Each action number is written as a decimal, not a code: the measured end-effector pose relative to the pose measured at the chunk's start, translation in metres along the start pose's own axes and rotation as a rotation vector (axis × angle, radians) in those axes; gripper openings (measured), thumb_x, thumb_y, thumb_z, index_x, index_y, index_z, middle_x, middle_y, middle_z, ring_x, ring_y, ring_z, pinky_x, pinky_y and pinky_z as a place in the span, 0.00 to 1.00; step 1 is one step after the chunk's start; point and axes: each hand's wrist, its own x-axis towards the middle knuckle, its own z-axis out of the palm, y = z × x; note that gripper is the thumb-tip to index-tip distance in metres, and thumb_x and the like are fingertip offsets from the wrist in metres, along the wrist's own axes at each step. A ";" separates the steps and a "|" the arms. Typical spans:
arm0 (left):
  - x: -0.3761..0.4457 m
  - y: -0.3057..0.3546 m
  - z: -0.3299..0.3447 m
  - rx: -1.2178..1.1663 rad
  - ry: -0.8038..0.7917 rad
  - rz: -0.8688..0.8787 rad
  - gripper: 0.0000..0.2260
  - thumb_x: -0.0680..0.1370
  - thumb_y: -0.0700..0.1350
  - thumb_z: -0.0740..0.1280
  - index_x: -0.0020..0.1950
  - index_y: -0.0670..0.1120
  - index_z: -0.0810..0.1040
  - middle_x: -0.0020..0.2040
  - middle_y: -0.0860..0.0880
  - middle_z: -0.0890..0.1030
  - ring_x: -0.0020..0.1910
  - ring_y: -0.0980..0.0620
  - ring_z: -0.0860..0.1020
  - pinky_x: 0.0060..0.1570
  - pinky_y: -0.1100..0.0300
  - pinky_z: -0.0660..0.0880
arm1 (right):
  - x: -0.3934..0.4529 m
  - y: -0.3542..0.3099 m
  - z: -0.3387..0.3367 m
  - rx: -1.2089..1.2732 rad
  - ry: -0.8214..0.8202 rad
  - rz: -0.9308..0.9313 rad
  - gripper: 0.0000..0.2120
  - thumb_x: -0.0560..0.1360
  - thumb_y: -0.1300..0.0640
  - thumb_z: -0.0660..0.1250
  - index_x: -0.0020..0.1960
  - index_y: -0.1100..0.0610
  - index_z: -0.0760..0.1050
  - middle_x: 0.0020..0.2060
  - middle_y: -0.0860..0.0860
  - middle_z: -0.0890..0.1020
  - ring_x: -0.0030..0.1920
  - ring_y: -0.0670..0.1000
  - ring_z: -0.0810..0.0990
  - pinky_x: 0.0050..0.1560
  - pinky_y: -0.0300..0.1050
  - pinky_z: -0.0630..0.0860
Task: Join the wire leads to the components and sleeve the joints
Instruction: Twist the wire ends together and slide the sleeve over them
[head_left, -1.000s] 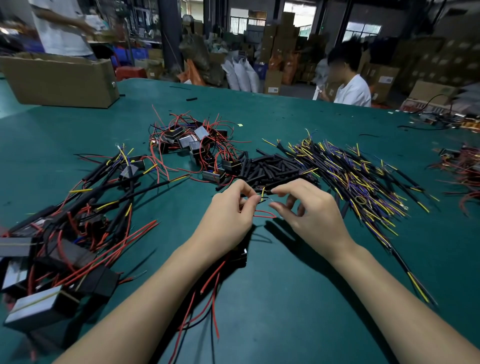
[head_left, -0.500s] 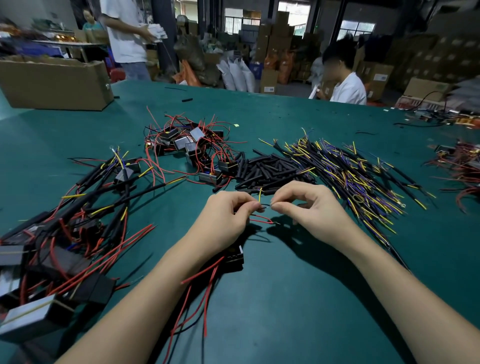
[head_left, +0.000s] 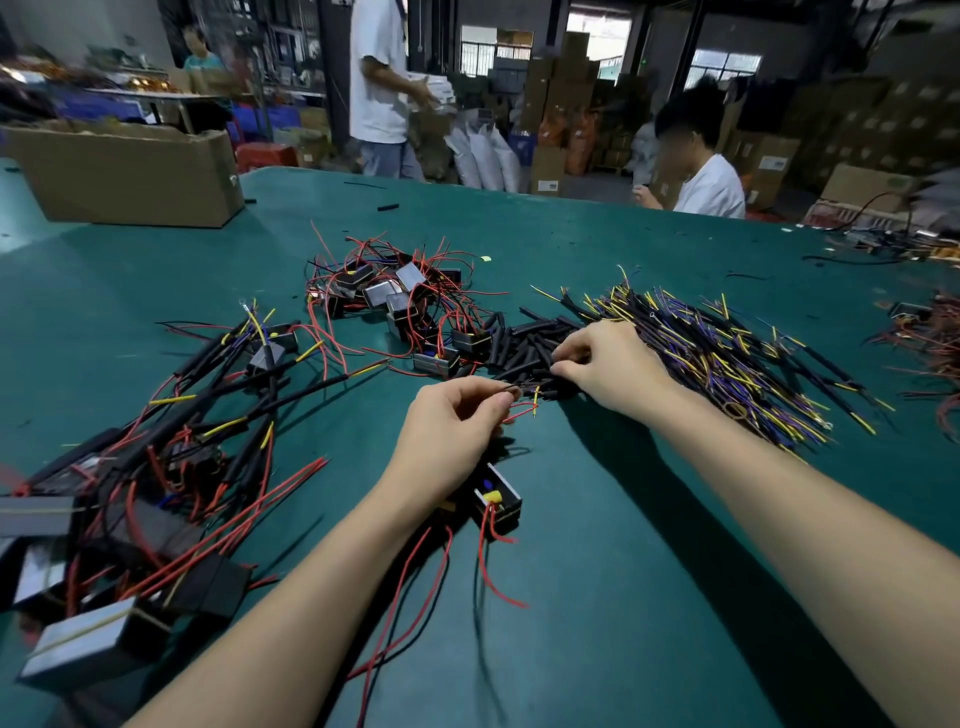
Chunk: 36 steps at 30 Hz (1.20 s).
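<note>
Head view, left hand (head_left: 447, 431) pinching wire (head_left: 511, 387), no legible writing

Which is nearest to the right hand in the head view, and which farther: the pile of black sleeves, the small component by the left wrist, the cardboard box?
1. Pile of black sleeves: the right hand reaches into it.
2. Small component: nearer the camera, beside the left wrist.
3. Cardboard box: far left corner of the table.

We have a single wide-angle view from the head, looking forward and down across the green surface (head_left: 649, 545), close above our own two forearms reaching away from us, with the far warehouse background curving along the top edge.
</note>
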 end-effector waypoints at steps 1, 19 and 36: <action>0.000 0.001 0.000 0.000 0.001 0.011 0.04 0.78 0.41 0.67 0.47 0.46 0.82 0.37 0.53 0.82 0.34 0.63 0.77 0.41 0.71 0.73 | 0.002 -0.001 0.001 -0.005 -0.001 0.022 0.05 0.74 0.52 0.70 0.49 0.49 0.82 0.46 0.48 0.84 0.50 0.51 0.79 0.47 0.43 0.72; -0.004 0.006 0.001 -0.193 0.036 -0.004 0.06 0.78 0.44 0.68 0.44 0.48 0.84 0.33 0.56 0.83 0.34 0.65 0.78 0.36 0.76 0.69 | -0.064 -0.019 -0.003 1.782 0.158 0.267 0.05 0.79 0.65 0.61 0.46 0.62 0.75 0.35 0.54 0.84 0.32 0.46 0.81 0.34 0.32 0.77; -0.005 0.006 0.002 -0.164 0.062 0.043 0.03 0.76 0.40 0.70 0.45 0.45 0.83 0.31 0.58 0.82 0.32 0.67 0.77 0.34 0.77 0.69 | -0.074 -0.022 0.002 1.639 0.255 0.177 0.03 0.77 0.64 0.65 0.44 0.59 0.75 0.36 0.52 0.84 0.35 0.46 0.82 0.37 0.34 0.78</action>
